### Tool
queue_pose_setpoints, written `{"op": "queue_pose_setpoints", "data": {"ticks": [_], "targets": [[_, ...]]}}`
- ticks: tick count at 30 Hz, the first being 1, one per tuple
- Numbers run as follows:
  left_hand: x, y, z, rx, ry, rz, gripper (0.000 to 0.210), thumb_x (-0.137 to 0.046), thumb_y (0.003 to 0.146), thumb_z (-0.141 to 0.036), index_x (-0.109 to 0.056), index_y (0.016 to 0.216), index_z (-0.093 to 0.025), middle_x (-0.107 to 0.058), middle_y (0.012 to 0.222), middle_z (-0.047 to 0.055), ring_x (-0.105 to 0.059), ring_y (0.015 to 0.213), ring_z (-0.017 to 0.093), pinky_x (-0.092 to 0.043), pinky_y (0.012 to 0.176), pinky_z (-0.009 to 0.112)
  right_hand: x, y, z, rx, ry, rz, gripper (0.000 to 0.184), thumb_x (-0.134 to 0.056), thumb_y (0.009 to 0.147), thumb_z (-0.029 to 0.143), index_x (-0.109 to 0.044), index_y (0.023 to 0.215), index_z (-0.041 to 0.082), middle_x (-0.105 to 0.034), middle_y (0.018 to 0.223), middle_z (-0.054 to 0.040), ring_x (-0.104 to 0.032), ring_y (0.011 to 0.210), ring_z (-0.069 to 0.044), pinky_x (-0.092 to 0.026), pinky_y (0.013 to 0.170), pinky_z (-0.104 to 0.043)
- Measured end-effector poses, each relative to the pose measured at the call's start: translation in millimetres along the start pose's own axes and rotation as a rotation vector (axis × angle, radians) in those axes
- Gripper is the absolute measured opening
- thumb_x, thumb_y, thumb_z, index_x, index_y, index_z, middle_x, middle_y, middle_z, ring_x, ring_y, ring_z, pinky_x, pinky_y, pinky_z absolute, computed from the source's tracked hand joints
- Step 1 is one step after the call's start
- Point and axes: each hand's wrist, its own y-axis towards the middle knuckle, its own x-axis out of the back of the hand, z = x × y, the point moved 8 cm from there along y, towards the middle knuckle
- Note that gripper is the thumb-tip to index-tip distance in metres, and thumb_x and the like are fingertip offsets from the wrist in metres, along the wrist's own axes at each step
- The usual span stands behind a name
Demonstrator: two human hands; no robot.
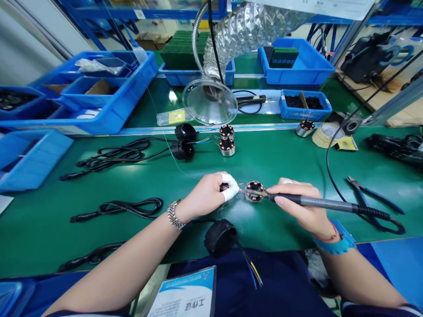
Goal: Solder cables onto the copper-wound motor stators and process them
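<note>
My right hand point(302, 204) holds a soldering iron point(312, 201) like a pen. Its tip reaches left over a small motor stator point(254, 192) with copper windings. My left hand point(213, 191), white covers on its thumb and finger, is closed in a pinch beside the iron's tip. A thin solder wire point(180, 169) runs down from the upper left into this hand; fine wire ends stick out past the fingertips. Below the hands lies a black round cap point(220, 237) on a cable, with several coloured wires point(254, 268) hanging over the table's edge.
Two stators point(227, 147) and black caps point(183, 149) with coiled cables point(122, 152) lie farther back. Above them hangs a fume extraction hood point(210, 103). Cutting pliers point(373, 198) lie at right, near a tape roll point(325, 134). Blue bins point(112, 105) line the back.
</note>
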Motion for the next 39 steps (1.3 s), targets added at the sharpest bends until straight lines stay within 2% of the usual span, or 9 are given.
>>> {"op": "queue_pose_setpoints", "data": {"ticks": [11, 23, 29, 36, 39], "targets": [[0.4, 0.5, -1.5, 0.004, -0.001, -0.004, 0.016, -0.050, 0.075, -0.026, -0.060, 0.068, -0.016, -0.053, 0.068, -0.001, -0.045, 0.059, 0.009, -0.035, 0.055, 0.021, -0.5, 0.3, 0.1, 0.002, -0.004, -0.002, 0.015, -0.057, 0.076, 0.020, -0.067, 0.087, 0.020, -0.064, 0.070, -0.0023, -0.050, 0.060, -0.013, -0.041, 0.057, -0.029], [0.0, 1.1, 0.6, -0.004, -0.014, -0.007, 0.015, -0.050, 0.075, -0.025, -0.060, 0.069, -0.016, -0.053, 0.069, 0.000, -0.046, 0.060, 0.010, -0.036, 0.054, 0.021, 11.6, -1.8, 0.7, -0.008, 0.006, -0.076, 0.015, -0.058, 0.076, 0.021, -0.067, 0.087, 0.021, -0.065, 0.071, -0.0025, -0.053, 0.060, -0.014, -0.043, 0.060, -0.032], [-0.5, 1.1, 1.0, 0.010, -0.016, -0.005, 0.017, -0.049, 0.076, -0.028, -0.059, 0.069, -0.016, -0.054, 0.070, 0.000, -0.046, 0.060, 0.010, -0.037, 0.054, 0.021, 16.5, -4.7, 0.0, -0.001, 0.004, -0.167, 0.017, -0.057, 0.076, 0.022, -0.067, 0.091, 0.023, -0.065, 0.074, -0.0021, -0.055, 0.064, -0.015, -0.043, 0.059, -0.031], [-1.0, 1.6, 1.3, 0.008, -0.018, 0.000, 0.018, -0.049, 0.076, -0.029, -0.059, 0.071, -0.015, -0.055, 0.071, 0.001, -0.047, 0.060, 0.010, -0.038, 0.054, 0.021, 18.6, -9.4, 4.2, 0.014, -0.177, -0.258, 0.020, -0.055, 0.079, 0.028, -0.064, 0.096, 0.024, -0.066, 0.084, -0.0039, -0.061, 0.073, -0.017, -0.048, 0.064, -0.031], [-0.7, 1.3, 1.4, 0.013, -0.019, -0.003, 0.018, -0.049, 0.077, -0.030, -0.059, 0.070, -0.016, -0.054, 0.071, 0.001, -0.047, 0.060, 0.010, -0.037, 0.053, 0.021, 14.2, -9.4, 0.8, -0.004, -0.136, -0.268, 0.023, -0.053, 0.081, 0.028, -0.060, 0.102, 0.023, -0.065, 0.078, -0.0029, -0.060, 0.064, -0.014, -0.049, 0.064, -0.030]]}}
